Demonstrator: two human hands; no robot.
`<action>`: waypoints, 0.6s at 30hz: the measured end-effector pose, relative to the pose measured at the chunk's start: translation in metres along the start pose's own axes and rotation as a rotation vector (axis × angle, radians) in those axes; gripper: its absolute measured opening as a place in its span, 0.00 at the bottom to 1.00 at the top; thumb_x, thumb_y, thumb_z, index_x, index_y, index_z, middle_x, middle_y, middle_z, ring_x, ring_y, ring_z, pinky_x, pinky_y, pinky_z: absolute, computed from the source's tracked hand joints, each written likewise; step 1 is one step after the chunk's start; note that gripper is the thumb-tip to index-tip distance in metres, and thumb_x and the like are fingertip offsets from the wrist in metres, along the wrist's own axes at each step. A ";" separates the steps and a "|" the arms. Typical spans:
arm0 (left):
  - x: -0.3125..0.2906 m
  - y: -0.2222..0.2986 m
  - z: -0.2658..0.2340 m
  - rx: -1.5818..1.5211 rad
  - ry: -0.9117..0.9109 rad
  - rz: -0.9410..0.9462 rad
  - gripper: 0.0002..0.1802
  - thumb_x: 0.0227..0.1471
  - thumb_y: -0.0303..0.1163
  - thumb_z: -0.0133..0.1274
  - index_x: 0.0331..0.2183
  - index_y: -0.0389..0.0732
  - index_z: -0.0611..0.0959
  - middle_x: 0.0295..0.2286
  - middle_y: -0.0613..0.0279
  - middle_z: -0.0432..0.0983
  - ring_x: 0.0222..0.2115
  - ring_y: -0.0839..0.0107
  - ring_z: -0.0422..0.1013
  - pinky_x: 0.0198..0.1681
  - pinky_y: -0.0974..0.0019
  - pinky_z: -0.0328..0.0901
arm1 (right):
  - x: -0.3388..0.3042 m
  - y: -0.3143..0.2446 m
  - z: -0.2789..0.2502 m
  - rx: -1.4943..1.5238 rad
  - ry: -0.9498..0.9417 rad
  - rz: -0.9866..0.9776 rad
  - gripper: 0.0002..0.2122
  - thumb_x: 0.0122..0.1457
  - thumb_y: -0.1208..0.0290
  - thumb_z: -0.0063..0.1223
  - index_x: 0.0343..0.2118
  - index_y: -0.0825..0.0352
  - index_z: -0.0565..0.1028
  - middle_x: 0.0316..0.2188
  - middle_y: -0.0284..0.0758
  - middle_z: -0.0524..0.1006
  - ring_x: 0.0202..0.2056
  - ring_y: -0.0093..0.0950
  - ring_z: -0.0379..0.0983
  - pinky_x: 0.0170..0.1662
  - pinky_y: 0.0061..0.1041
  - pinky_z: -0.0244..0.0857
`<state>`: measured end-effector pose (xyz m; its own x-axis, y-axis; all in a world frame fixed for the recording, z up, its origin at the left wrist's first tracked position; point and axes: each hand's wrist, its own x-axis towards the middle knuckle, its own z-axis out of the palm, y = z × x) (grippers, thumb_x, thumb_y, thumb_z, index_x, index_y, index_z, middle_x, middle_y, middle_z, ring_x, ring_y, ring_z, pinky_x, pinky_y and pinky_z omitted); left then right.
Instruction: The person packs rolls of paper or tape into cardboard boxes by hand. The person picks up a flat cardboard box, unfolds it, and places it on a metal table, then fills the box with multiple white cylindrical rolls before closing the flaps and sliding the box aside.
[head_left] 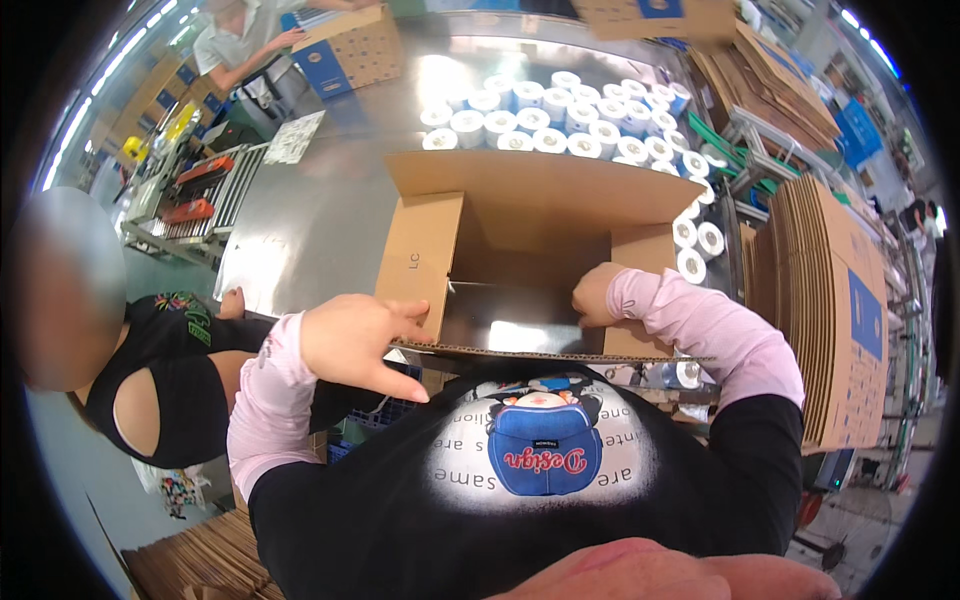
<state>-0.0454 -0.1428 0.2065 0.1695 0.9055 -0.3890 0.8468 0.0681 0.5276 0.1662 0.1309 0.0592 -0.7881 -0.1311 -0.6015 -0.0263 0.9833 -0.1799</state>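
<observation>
Left hand (355, 342): thumb and fingers spread, at the left flap (420, 240) of the carton (540, 200); right hand (598, 296): fingers curled at the carton's inner right side, grip cannot be told; carton: brown corrugated cardboard, rectangular, open-topped, between both hands at the near edge of the table (300, 220); table: smooth, reflective metal; rolls (549, 141): white, cylindrical, grouped beyond the carton toward the table's right edge.
</observation>
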 end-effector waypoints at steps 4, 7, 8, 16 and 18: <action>0.034 -0.038 -0.016 -0.089 -0.019 -0.075 0.33 0.41 0.58 0.58 0.37 0.36 0.83 0.42 0.44 0.76 0.38 0.51 0.75 0.42 0.61 0.68 | -0.006 0.010 -0.034 0.320 0.308 -0.205 0.12 0.53 0.61 0.52 0.35 0.62 0.78 0.31 0.40 0.79 0.36 0.40 0.76 0.41 0.34 0.69; 0.062 -0.062 -0.013 -0.071 0.157 -0.167 0.31 0.42 0.56 0.58 0.37 0.38 0.83 0.37 0.49 0.78 0.37 0.55 0.74 0.43 0.60 0.66 | -0.050 0.025 -0.098 0.552 1.129 -0.105 0.10 0.54 0.69 0.51 0.39 0.63 0.76 0.31 0.39 0.77 0.33 0.37 0.74 0.39 0.34 0.68; 0.078 -0.074 0.000 0.083 0.384 -0.071 0.27 0.41 0.49 0.60 0.37 0.37 0.83 0.36 0.53 0.77 0.38 0.56 0.72 0.44 0.60 0.66 | -0.068 0.044 -0.113 0.151 1.389 -0.074 0.12 0.55 0.68 0.52 0.41 0.64 0.75 0.31 0.40 0.76 0.31 0.39 0.73 0.40 0.35 0.67; 0.110 -0.139 0.057 -0.494 1.519 -0.121 0.30 0.50 0.33 0.55 0.54 0.36 0.67 0.49 0.49 0.65 0.51 0.57 0.63 0.54 0.58 0.59 | -0.078 0.014 -0.035 -0.059 1.005 0.359 0.29 0.52 0.49 0.55 0.50 0.67 0.69 0.49 0.45 0.70 0.50 0.43 0.66 0.52 0.40 0.59; 0.127 -0.188 0.094 -0.587 1.483 -0.232 0.29 0.54 0.35 0.51 0.54 0.33 0.66 0.49 0.45 0.64 0.50 0.57 0.63 0.53 0.58 0.60 | -0.075 0.006 0.018 -0.025 0.941 0.286 0.27 0.53 0.55 0.53 0.54 0.64 0.68 0.56 0.43 0.65 0.57 0.42 0.59 0.60 0.44 0.49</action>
<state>-0.1359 -0.0804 -0.0134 -0.8369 0.4162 0.3555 0.4239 0.0821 0.9020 0.2364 0.1438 0.0888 -0.9346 0.2552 0.2478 0.2369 0.9662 -0.1016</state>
